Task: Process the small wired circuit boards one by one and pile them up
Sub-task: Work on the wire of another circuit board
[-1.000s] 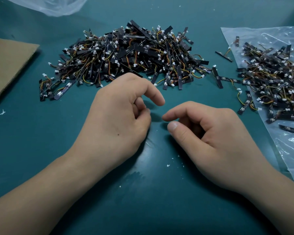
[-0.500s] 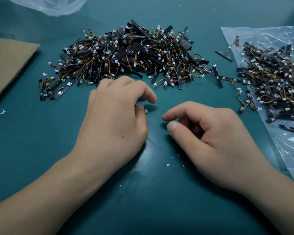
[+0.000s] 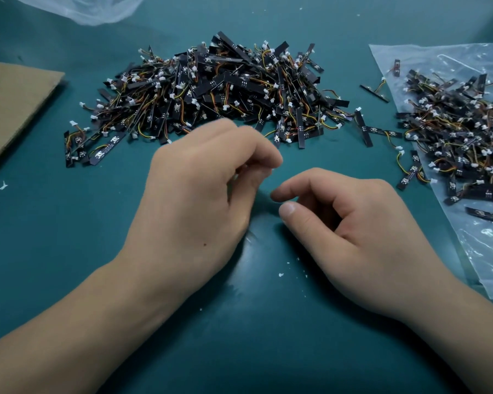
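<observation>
- Boards [image 3: 219,89], black strips with coloured wires and white plugs, lie in a big loose pile at the far middle of the table [image 3: 239,336].
- More boards sit in a second heap [image 3: 461,132] on a clear bag [image 3: 439,58] at the right; a few strays [image 3: 365,129] lie between the two.
- Left hand [image 3: 199,194] is just in front of the pile, fingers curled and blurred; I cannot tell whether it pinches anything.
- Right hand [image 3: 353,228] rests on the table beside it, fingers loosely curled, holding nothing.
- Cardboard [image 3: 15,103] lies at the left edge.
</observation>
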Action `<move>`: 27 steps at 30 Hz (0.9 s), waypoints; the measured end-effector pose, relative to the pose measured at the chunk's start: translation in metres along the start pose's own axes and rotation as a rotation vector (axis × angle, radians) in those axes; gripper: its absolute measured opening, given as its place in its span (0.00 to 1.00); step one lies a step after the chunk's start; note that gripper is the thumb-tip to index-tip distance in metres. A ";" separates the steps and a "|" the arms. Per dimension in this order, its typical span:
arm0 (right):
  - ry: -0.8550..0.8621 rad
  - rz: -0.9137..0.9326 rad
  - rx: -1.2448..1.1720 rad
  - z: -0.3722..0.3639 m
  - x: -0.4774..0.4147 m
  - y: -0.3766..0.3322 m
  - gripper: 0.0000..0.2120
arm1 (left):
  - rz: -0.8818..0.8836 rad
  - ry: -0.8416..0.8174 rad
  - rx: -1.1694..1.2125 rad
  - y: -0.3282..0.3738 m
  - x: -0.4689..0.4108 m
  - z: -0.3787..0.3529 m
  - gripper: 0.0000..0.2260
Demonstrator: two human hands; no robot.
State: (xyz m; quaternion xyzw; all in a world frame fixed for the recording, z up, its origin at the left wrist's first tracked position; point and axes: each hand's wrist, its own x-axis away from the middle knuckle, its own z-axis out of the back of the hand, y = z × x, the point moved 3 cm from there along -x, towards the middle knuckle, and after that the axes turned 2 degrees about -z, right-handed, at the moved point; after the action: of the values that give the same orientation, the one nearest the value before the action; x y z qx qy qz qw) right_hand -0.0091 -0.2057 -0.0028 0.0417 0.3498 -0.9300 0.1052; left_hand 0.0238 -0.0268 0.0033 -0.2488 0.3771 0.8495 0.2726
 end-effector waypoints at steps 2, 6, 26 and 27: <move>0.002 -0.002 -0.007 0.000 -0.001 -0.001 0.06 | 0.023 0.047 0.206 0.000 0.001 -0.004 0.06; 0.003 0.003 -0.025 0.001 -0.001 -0.002 0.05 | 0.182 0.051 0.508 0.001 -0.003 -0.008 0.10; 0.065 -0.006 -0.105 0.004 -0.001 -0.001 0.12 | 0.314 -0.193 0.457 0.004 -0.005 -0.007 0.08; 0.060 -0.009 -0.086 0.004 -0.002 -0.002 0.12 | 0.315 -0.209 0.460 0.004 -0.004 -0.007 0.08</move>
State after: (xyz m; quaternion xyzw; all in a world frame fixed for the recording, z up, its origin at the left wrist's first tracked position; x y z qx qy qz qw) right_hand -0.0081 -0.2068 0.0017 0.0634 0.3926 -0.9128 0.0925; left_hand 0.0258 -0.0357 0.0038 -0.0300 0.5635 0.7945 0.2242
